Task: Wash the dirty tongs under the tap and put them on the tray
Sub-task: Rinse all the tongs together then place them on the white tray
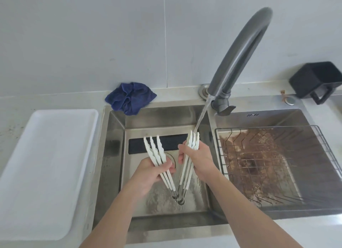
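Observation:
White-tipped metal tongs (182,181) are spread in a V over the left sink basin (114,155). My left hand (153,172) grips the left arm of the tongs, its wavy white prongs pointing up. My right hand (196,159) grips the right arm, whose white tips sit under the stream of water from the grey tap (240,51). The hinge end hangs low near the basin floor. A white tray (46,164) lies on the counter to the left of the sink.
A crumpled blue cloth (130,98) lies on the sink's back edge. The right basin holds a wire rack (277,164) over brown residue. A black box-shaped thing (318,79) stands at the back right. The grey wall is close behind.

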